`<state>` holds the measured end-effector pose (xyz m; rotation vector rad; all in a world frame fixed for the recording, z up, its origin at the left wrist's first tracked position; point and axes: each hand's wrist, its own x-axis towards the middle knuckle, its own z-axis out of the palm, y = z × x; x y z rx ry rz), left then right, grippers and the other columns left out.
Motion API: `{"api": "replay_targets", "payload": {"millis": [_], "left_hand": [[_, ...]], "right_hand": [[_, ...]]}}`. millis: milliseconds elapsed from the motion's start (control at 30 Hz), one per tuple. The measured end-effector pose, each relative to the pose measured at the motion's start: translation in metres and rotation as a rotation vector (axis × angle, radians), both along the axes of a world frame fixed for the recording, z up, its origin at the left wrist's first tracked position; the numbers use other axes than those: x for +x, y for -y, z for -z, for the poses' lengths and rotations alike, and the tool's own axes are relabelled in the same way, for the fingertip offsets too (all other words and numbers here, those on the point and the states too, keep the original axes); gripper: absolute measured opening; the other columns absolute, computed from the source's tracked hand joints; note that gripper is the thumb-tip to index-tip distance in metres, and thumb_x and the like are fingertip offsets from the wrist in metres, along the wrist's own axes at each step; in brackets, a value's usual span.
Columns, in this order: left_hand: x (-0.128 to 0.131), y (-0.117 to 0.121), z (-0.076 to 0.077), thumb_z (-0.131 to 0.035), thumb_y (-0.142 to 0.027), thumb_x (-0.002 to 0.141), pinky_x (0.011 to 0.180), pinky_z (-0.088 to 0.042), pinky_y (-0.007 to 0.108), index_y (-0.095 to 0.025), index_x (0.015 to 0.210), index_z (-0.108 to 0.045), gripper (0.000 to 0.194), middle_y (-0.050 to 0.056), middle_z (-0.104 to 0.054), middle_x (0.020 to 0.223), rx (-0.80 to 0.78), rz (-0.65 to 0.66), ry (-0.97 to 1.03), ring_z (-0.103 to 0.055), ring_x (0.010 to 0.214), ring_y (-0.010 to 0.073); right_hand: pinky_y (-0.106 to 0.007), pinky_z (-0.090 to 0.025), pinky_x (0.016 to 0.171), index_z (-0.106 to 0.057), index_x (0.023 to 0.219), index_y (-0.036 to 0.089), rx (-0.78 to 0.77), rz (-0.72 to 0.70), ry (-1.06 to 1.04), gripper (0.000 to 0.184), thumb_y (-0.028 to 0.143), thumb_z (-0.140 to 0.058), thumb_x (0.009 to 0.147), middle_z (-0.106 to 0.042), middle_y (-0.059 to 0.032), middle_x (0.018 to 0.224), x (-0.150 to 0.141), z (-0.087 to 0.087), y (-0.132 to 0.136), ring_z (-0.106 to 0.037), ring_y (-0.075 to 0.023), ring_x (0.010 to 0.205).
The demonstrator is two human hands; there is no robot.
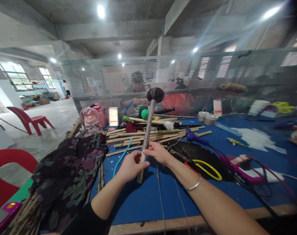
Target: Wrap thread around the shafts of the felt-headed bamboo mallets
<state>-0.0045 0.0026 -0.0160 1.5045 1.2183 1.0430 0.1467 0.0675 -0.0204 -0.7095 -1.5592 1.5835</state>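
Observation:
A stick (149,125) with a dark rounded head (155,95) stands tilted over the blue tabletop. Grey-purple wrapping covers most of its shaft, and the pale bare end shows at the bottom. My left hand (133,165) is closed around the bare lower end, thumb across the front. Just above it, my right hand (159,154) pinches the shaft where the wrapping ends. Thin grey cord (160,192) trails below the hands to the table's front edge; whether my right fingers also hold it is hidden.
Pale sticks (143,136) lie behind the hands. Yellow-handled scissors (208,169), a blue glue gun (198,138) and black cloth (209,156) are at right. Patterned dark fabric (70,173) and a pink bottle (91,122) stand left. A perforated screen (114,76) closes the back; a person sits behind it.

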Motion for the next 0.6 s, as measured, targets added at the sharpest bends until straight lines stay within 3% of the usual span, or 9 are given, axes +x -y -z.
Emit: {"api": "replay_targets", "payload": {"millis": [100,267,333,400,500,600], "left_hand": [[-0.001,-0.001,0.000,-0.073,-0.032,0.061,0.057,-0.037,0.023,-0.013,0.081,-0.065,0.030,0.001,-0.060,0.070,0.059,-0.061,-0.102,-0.050,0.060,0.0110],[-0.007,-0.001,-0.003,-0.072,-0.040,0.064,0.055,-0.036,0.023,-0.010,0.089,-0.065,0.039,0.005,-0.061,0.070,-0.154,0.226,0.157,-0.053,0.060,0.0114],[-0.007,-0.001,-0.003,-0.072,-0.042,0.064,0.058,-0.039,0.024,-0.010,0.088,-0.064,0.041,0.007,-0.063,0.076,-0.202,0.261,0.201,-0.056,0.065,0.0132],[-0.005,-0.001,-0.002,-0.072,-0.041,0.063,0.063,-0.041,0.025,-0.011,0.090,-0.064,0.040,0.008,-0.064,0.080,-0.134,0.203,0.159,-0.057,0.069,0.0144],[-0.002,0.000,-0.001,-0.076,-0.033,0.058,0.062,-0.040,0.025,-0.012,0.088,-0.065,0.037,0.004,-0.063,0.074,0.062,-0.014,-0.026,-0.053,0.066,0.0134],[-0.002,-0.001,-0.002,-0.074,-0.031,0.059,0.057,-0.037,0.024,-0.012,0.083,-0.067,0.032,0.002,-0.063,0.068,0.044,-0.071,-0.072,-0.050,0.058,0.0118]], "right_hand": [[-0.023,-0.042,0.060,-0.059,0.089,0.013,0.056,0.032,0.026,0.036,0.032,-0.075,0.063,-0.061,0.0010,0.070,0.002,-0.002,0.001,-0.056,-0.0104,0.061],[-0.024,-0.043,0.062,-0.059,0.091,0.013,0.034,-0.091,0.031,0.036,0.033,-0.073,0.064,-0.061,-0.0001,0.073,0.010,-0.011,0.005,-0.057,-0.0112,0.065],[-0.024,-0.043,0.059,-0.057,0.087,0.013,0.029,-0.081,0.024,0.034,0.032,-0.073,0.064,-0.059,0.0009,0.070,0.008,-0.011,0.006,-0.056,-0.0109,0.062],[-0.024,-0.043,0.059,-0.056,0.084,0.014,0.050,-0.033,0.004,0.033,0.032,-0.074,0.063,-0.059,0.0011,0.070,0.004,-0.008,0.006,-0.056,-0.0110,0.063],[-0.024,-0.043,0.061,-0.055,0.085,0.015,0.079,0.036,-0.004,0.034,0.032,-0.073,0.063,-0.059,0.0013,0.071,-0.003,-0.004,0.005,-0.055,-0.0110,0.064],[-0.022,-0.040,0.056,-0.054,0.085,0.015,0.104,0.063,0.022,0.034,0.033,-0.073,0.063,-0.057,0.0020,0.069,-0.002,-0.005,0.005,-0.052,-0.0091,0.060]]}}
